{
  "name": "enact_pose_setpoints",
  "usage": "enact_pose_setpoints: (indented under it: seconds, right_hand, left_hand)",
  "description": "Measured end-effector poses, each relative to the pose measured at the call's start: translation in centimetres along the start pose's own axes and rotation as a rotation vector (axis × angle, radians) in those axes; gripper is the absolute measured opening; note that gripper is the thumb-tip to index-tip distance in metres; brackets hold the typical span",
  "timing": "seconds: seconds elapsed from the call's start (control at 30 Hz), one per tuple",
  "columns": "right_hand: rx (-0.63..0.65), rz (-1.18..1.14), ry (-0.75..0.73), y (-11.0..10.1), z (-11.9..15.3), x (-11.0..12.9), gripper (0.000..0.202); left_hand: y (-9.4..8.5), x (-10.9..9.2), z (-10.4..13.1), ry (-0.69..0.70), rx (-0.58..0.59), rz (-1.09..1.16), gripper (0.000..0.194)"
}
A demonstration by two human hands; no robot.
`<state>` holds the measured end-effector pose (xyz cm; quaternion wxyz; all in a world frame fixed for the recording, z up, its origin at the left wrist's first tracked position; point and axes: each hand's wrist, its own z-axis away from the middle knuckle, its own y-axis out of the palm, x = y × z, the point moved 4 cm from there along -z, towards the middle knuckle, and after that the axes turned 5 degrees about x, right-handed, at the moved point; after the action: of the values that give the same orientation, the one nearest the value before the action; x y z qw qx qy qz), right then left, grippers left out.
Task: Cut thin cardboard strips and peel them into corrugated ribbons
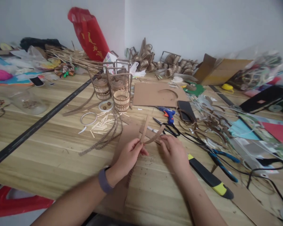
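My left hand (132, 153), with a purple band at the wrist, pinches narrow brown cardboard strips (144, 129) where they meet. One strip points up and away; another curves to the right. My right hand (172, 149) is near the curved strip's side, with its fingers bent and their tips partly hidden, so its grip is unclear. Beneath the left hand lies a long cardboard piece (124, 141). Black scissors (167, 127) and a blue glue gun (168, 113) rest just beyond the hands.
Small slatted baskets (121, 100) stand behind scattered short sticks (103, 124). A black phone (186, 110) lies near a cardboard sheet (153, 94). At right are a black and yellow cutter (207, 175) and pliers (223, 163). A red bag (88, 34) stands at the back.
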<state>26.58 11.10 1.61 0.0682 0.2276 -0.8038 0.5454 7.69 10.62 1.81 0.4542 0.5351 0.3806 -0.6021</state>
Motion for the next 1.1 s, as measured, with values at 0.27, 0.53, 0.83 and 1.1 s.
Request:
enact_pose_setpoints:
  seconds: [0.27, 0.53, 0.83, 1.1]
  right_hand:
    - [0.107, 0.203, -0.016, 1.3, -0.9, -0.5, 0.033]
    - [0.264, 0.267, -0.077, -0.2, -2.6, -2.0, 0.03]
    - [0.367, 0.312, -0.183, -1.7, -2.6, -1.3, 0.012]
    - [0.386, 0.381, -0.308, -1.2, -2.3, -2.2, 0.012]
  left_hand:
    - [0.0, 0.5, 0.0, -0.008, -0.031, 0.025, 0.027]
    - [-0.1, 0.6, -0.2, -0.028, -0.06, 0.037, 0.031]
    - [0.0, 1.0, -0.4, -0.018, -0.066, 0.018, 0.029]
    - [-0.2, 0.5, -0.1, -0.052, -0.023, -0.268, 0.027]
